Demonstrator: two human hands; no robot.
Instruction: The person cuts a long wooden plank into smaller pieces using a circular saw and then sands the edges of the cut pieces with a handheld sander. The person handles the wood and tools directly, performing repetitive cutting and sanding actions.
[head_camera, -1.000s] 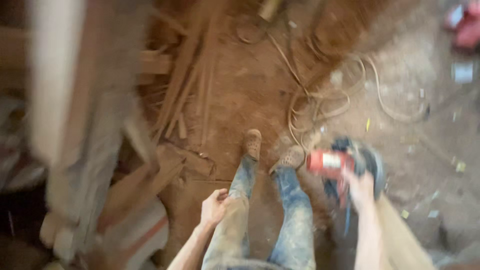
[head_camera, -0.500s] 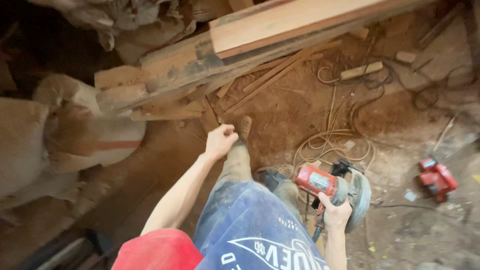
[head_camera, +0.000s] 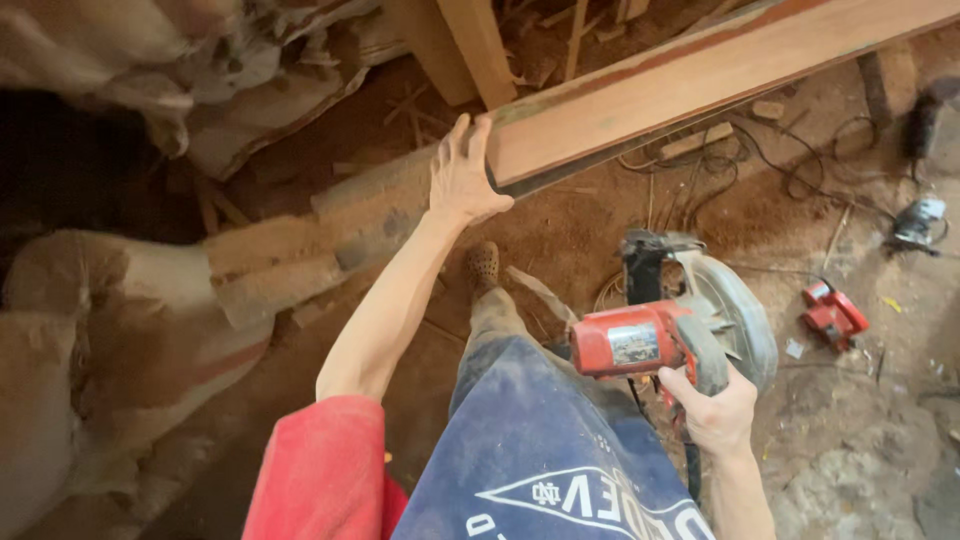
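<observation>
Saw right of plank

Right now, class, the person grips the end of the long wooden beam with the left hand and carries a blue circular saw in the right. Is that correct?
One detail is wrong: the circular saw has a red body, not blue, as the head view shows. The rest stands: the left hand grips the end of the long wooden beam, and the right hand carries the saw.
</observation>
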